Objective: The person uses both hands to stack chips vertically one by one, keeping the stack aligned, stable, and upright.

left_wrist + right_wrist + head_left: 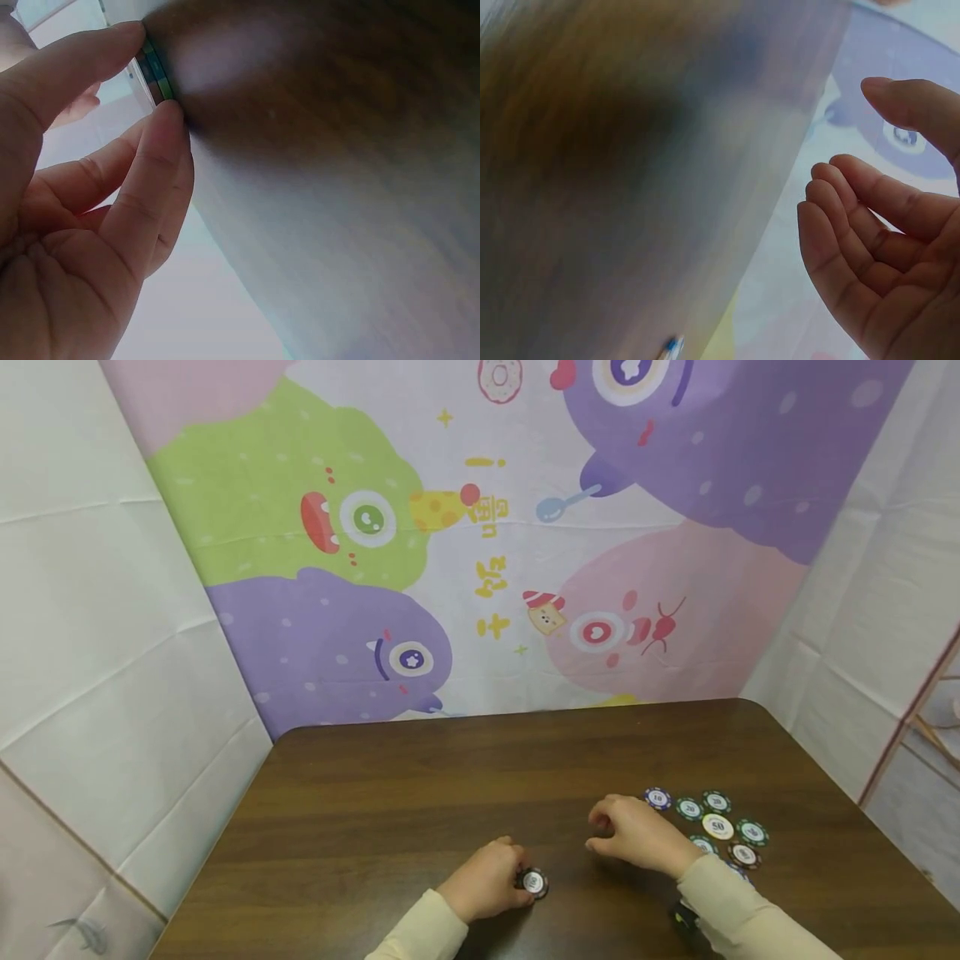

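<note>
My left hand [487, 878] pinches a small stack of poker chips [535, 882] at the table's near middle, thumb on one side and fingertips on the other. The top chip is dark-edged with a white centre. In the left wrist view, a green edge shows among the stacked chips [158, 71] between the thumb and fingertips. My right hand [637, 831] hovers over the table farther right, thumb apart from loosely bent fingers. Nothing lies between them in the right wrist view, where the palm [900, 277] shows bare.
Right of my right hand, several chips lie spread on the brown table [390, 785]: a blue one [657, 798], green ones [752, 832], a yellow one [717, 827] and a brown one [745, 856]. The right sleeve partly covers a dark object [684, 917]. A cartoon-printed cloth [480, 677] hangs behind.
</note>
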Demonstrator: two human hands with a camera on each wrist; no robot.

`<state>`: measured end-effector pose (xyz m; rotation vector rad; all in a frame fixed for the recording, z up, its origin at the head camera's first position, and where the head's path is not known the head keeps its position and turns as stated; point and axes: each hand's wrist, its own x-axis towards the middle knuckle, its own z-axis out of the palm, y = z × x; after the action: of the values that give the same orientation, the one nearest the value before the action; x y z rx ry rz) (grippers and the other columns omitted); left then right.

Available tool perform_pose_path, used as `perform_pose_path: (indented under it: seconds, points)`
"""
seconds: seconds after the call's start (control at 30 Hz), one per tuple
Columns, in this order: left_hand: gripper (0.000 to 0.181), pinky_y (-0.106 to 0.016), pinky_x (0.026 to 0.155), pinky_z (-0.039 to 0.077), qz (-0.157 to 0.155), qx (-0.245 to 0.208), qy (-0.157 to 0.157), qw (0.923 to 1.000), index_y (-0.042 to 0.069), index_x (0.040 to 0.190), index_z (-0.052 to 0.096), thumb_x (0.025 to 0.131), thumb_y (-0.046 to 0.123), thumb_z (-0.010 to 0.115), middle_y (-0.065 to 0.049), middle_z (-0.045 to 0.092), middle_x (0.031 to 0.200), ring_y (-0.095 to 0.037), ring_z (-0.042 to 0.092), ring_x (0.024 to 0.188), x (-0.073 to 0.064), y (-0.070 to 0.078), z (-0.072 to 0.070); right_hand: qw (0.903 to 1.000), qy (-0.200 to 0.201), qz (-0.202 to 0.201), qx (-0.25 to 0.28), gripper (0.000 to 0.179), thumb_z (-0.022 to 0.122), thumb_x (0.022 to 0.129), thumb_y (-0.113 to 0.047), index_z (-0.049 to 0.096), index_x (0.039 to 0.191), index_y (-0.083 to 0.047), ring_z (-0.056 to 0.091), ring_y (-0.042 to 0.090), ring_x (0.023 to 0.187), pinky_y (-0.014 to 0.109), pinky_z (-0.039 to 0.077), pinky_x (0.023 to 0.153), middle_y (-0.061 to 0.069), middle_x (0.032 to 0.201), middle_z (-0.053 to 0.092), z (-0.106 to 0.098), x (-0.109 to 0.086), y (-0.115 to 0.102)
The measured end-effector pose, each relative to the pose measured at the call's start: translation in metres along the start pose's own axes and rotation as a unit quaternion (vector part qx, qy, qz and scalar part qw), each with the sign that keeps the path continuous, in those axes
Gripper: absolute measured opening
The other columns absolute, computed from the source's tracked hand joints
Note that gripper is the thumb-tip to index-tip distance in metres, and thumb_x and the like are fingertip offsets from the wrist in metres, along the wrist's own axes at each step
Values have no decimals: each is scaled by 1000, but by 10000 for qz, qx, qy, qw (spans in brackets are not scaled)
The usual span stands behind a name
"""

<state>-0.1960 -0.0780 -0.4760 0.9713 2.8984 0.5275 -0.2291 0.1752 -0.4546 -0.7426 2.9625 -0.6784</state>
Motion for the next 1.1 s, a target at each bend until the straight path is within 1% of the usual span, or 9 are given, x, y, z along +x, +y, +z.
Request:
perform_pose_path:
  seconds: [0.13, 0.27, 0.37, 0.5, 0.63, 0.8, 0.93, 1.0, 1.1]
  points:
    - [22, -13, 61, 38, -1, -48, -9, 10000, 12, 82, 68, 69, 20, 84, 9, 57, 72, 1, 41, 69, 0, 0, 0, 9995, 107, 283, 55, 29, 79, 81, -24, 70, 100, -4, 60, 12, 81, 32, 52, 72, -1, 90, 65, -8, 0, 10]
    - [23, -13, 62, 39, -58, -105, -41, 9999, 11, 83, 68, 69, 20, 85, 9, 57, 74, 1, 41, 70, 0, -1, 1, 9985, 299, 454, -42, 32, 78, 81, -24, 69, 103, -2, 63, 17, 83, 38, 53, 74, 3, 92, 66, -15, 0, 23]
    - [22, -14, 60, 38, -67, -130, -56, 9999, 12, 81, 67, 69, 19, 85, 9, 56, 73, 1, 40, 68, 0, 0, 1, 9976, 422, 526, -149, 34, 78, 82, -24, 69, 104, 0, 64, 22, 87, 42, 54, 76, 7, 96, 67, -18, 0, 35]
    - [21, -14, 58, 36, -51, -125, -64, 9999, 12, 77, 66, 70, 18, 85, 9, 53, 71, 1, 37, 66, 0, 0, 1, 9962, 480, 699, -210, 36, 76, 83, -23, 68, 106, 3, 64, 24, 85, 43, 53, 75, 11, 98, 67, -22, 0, 52]
    - [20, -14, 58, 35, -45, -120, -81, 9999, 13, 77, 66, 71, 18, 84, 10, 53, 70, 1, 36, 66, 0, 0, 1, 9947, 467, 866, -306, 37, 75, 83, -22, 67, 107, 6, 64, 25, 84, 44, 54, 74, 15, 99, 66, -24, 2, 70]
    - [20, -14, 59, 36, -36, -103, -88, 9999, 13, 78, 67, 71, 18, 84, 10, 54, 70, 0, 37, 67, 0, 0, 1, 9918, 349, 1162, -413, 40, 72, 84, -22, 65, 107, 11, 65, 35, 90, 50, 53, 79, 23, 101, 67, -31, 3, 84]
    - [20, -14, 59, 36, -65, -94, -100, 9999, 12, 80, 67, 71, 18, 84, 10, 55, 72, 0, 38, 68, 0, 1, 0, 9896, 203, 1345, -465, 37, 73, 84, -23, 66, 101, 9, 63, 31, 84, 50, 52, 74, 22, 96, 67, -35, 4, 92]
    - [21, -14, 59, 36, -84, -86, -99, 9999, 12, 81, 67, 71, 18, 84, 9, 55, 72, 0, 38, 68, 0, 1, 0, 9891, 144, 1399, -442, 33, 73, 84, -22, 67, 97, 7, 60, 26, 79, 47, 51, 71, 19, 93, 67, -35, 5, 95]
    - [21, -14, 59, 36, -119, -89, -96, 9998, 12, 81, 67, 71, 19, 84, 9, 55, 73, 0, 38, 68, 0, 2, 0, 9886, 38, 1451, -393, 29, 73, 83, -20, 67, 94, 6, 60, 24, 76, 45, 51, 68, 16, 90, 68, -35, 6, 99]
